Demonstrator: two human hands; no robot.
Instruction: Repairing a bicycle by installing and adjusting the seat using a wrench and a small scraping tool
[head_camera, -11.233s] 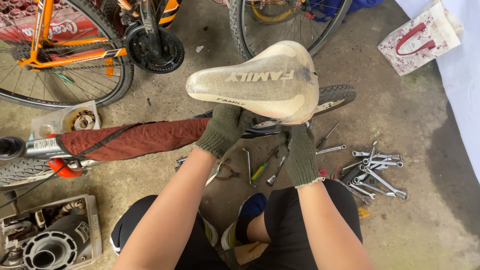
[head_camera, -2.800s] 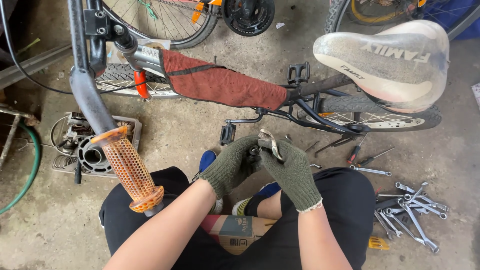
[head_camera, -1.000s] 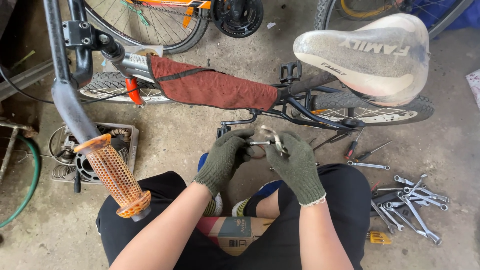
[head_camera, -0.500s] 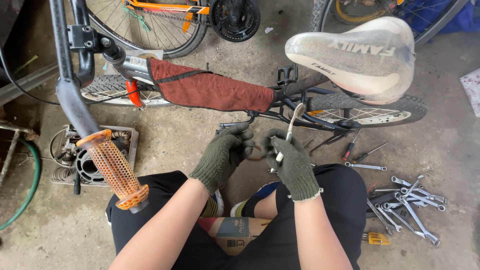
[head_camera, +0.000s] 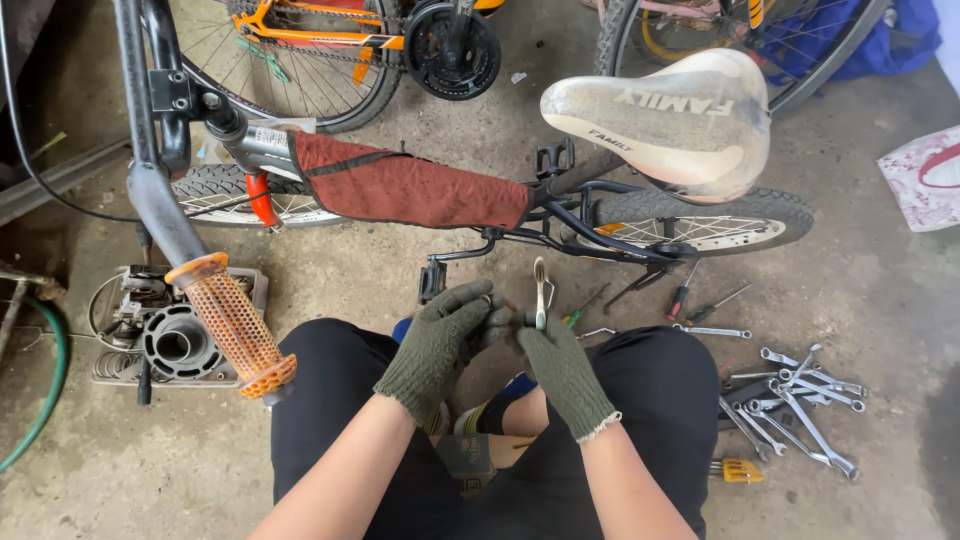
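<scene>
Both my hands wear dark green knit gloves and meet just below the bicycle's frame. My right hand (head_camera: 562, 368) grips a small metal wrench (head_camera: 540, 287) that stands nearly upright out of its fist. My left hand (head_camera: 445, 335) is curled close beside it, fingertips at the base of the wrench; whether it holds a small part is hidden. Just above the hands are a black pedal (head_camera: 432, 281) and its crank. The bicycle has a red cloth-wrapped top tube (head_camera: 410, 188) and a worn white saddle (head_camera: 660, 118).
An orange handlebar grip (head_camera: 232, 325) juts toward my left knee. Several spanners (head_camera: 800, 395) and screwdrivers (head_camera: 700, 300) lie on the concrete at right. A tray of engine parts (head_camera: 165, 335) sits at left. An orange bicycle (head_camera: 320, 40) and other wheels stand behind.
The wrench in my right hand has swung from lying across the hands to standing upright. My hands dropped slightly, and the view shifted a little to the left.
</scene>
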